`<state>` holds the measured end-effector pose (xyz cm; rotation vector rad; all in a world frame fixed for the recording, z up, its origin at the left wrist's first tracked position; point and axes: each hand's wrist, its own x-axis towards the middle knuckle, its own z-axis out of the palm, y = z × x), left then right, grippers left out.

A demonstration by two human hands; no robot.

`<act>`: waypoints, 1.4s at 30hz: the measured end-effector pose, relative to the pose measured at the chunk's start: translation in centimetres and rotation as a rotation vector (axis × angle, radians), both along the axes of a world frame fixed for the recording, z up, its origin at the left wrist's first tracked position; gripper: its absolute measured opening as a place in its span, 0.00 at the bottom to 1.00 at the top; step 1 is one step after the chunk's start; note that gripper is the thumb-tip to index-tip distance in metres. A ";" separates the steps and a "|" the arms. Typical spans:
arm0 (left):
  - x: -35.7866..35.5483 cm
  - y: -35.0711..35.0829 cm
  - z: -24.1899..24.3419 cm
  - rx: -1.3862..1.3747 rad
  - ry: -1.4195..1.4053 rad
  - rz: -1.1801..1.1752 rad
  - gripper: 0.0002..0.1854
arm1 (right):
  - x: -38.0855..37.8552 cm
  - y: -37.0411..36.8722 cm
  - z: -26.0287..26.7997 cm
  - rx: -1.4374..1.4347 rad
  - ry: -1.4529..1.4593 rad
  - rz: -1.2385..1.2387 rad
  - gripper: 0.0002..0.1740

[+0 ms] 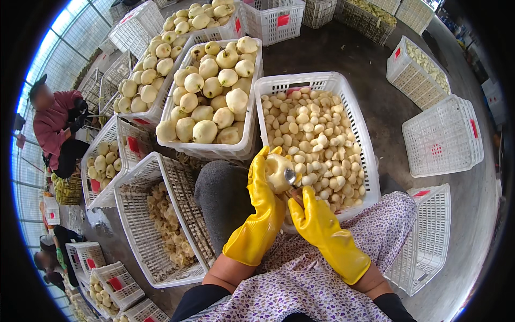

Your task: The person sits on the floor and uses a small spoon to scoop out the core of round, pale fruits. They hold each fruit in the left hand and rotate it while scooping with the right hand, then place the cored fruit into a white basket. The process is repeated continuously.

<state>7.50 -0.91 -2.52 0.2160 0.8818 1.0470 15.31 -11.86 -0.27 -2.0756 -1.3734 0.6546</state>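
My left hand [261, 197], in a yellow rubber glove, cups a peeled pear [277, 171] with hollows cut into its flesh. A spoon-like metal scoop [290, 176] with a brown handle is in my gloved right hand [316, 215]; its bowl lies against the pear's right side. Just beyond both hands stands a white plastic crate [368, 161] holding many scooped pale pieces of fruit flesh [310, 133]. To its left, whole peeled pears [209, 92] are heaped in another white crate [203, 149]. Part of the scoop's handle is hidden by my fingers.
Left of my knee, a tilted white crate [139, 241] holds fruit scraps [171, 225]. Further crates of pears [147, 76] stand beyond. White crates [442, 137] stand at right on the concrete floor [334, 50]. A person in a pink top [56, 116] sits at far left.
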 end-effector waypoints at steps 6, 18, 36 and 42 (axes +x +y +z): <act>-0.2 0.8 -0.8 0.372 0.223 -0.095 0.23 | 0.1 0.8 0.1 0.062 0.352 -0.054 0.19; -0.6 -0.7 -1.4 0.537 -0.006 -0.172 0.19 | 1.2 -0.9 2.0 -0.311 1.836 0.016 0.18; -0.4 0.1 -0.6 0.440 -0.134 -0.210 0.20 | 5.5 -1.1 5.8 -0.099 1.277 -0.115 0.24; 0.2 -0.1 -0.8 0.491 -0.108 -0.229 0.16 | 4.8 -0.1 6.4 -0.151 1.379 0.030 0.26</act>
